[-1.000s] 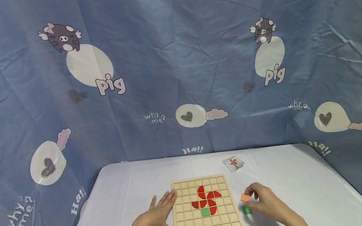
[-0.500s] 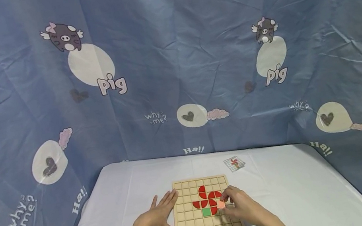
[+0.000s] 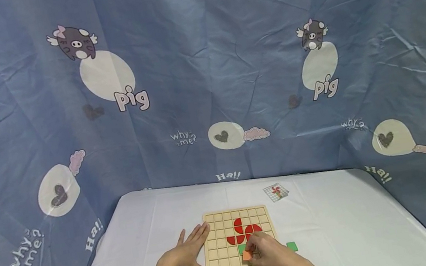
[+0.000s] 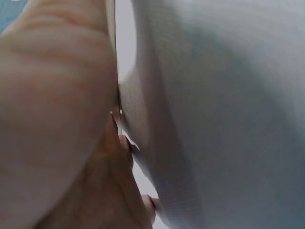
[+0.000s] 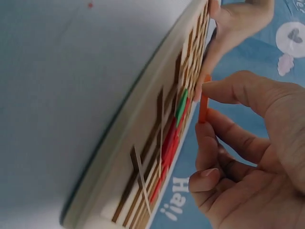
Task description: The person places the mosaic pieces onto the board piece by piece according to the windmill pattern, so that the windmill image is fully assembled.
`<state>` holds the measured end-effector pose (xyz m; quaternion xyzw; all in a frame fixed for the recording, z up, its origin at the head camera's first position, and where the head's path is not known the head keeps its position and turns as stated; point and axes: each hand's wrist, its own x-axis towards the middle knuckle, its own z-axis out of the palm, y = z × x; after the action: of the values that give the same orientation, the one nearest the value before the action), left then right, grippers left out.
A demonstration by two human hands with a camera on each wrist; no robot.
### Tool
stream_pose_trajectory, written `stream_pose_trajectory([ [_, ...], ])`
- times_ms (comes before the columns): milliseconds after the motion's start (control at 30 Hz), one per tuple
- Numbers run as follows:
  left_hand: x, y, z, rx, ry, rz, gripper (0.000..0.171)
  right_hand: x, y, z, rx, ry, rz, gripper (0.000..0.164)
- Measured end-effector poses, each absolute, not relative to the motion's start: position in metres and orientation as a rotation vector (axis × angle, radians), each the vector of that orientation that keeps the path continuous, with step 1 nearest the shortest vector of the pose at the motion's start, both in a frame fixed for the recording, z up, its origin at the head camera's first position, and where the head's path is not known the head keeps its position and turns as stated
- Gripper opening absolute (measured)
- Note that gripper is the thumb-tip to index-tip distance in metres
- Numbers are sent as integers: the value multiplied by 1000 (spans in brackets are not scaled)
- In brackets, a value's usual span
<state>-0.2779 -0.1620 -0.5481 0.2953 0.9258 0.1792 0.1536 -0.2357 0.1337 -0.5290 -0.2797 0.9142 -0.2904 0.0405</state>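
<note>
A wooden grid board [image 3: 221, 264] lies on the white table. In it sit several red quarter-round tiles [image 3: 239, 229] and a green square tile [image 3: 242, 248], partly covered by the right hand. The right hand [image 3: 272, 255] pinches an orange square tile [image 3: 246, 255] between thumb and fingers, just above the board near the green tile. In the right wrist view the orange tile [image 5: 204, 100] stands edge-on between the fingertips, apart from the board. The left hand [image 3: 185, 254] lies with spread, straight fingers along the board's left edge, its fingertips and thumb touching it.
Another green square tile [image 3: 292, 246] lies on the table right of the board. A small picture card [image 3: 276, 192] with a grid design rests behind the board's right corner. A blue patterned curtain [image 3: 187, 85] hangs around the table [image 3: 339, 215].
The right hand has carried the orange tile from the table at the right leftward over the board, to below the green tile. The left hand has stayed in place.
</note>
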Motion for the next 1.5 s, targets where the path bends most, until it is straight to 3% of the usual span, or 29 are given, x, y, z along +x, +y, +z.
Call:
stream_pose_trajectory([
  [1500, -277, -162, -547, 847, 2661, 501, 135, -239, 125, -534, -898, 2791, -778, 10],
])
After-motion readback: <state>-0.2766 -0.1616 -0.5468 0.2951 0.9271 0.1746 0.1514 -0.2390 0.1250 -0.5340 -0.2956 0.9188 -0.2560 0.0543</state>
